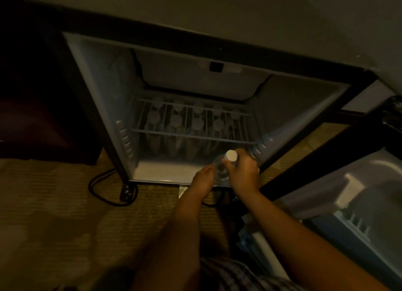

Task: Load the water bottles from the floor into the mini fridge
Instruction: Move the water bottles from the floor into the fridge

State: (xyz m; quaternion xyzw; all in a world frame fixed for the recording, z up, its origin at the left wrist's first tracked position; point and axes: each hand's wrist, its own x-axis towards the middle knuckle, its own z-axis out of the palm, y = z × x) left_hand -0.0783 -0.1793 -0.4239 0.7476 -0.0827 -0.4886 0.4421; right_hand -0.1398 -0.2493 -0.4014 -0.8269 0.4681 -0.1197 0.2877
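Observation:
The mini fridge (pixel 95 99) stands open in dim light. Several water bottles (pixel 176 121) with white caps stand in rows on its floor, under a white wire shelf (pixel 191 136). At the fridge's front right corner a clear water bottle (pixel 230 156) with a white cap stands upright. My right hand (pixel 244 171) grips it around the neck just below the cap. My left hand (pixel 203 178) is pressed against its lower left side. Both hands hide most of the bottle's body.
The fridge door (pixel 359 199) swings open to the right, its inner shelves facing me. A black power cable (pixel 102 192) loops on the patterned carpet by the fridge's front left foot. Dark wooden furniture (pixel 32 116) stands to the left. A blue plastic pack (pixel 245 238) lies under my right forearm.

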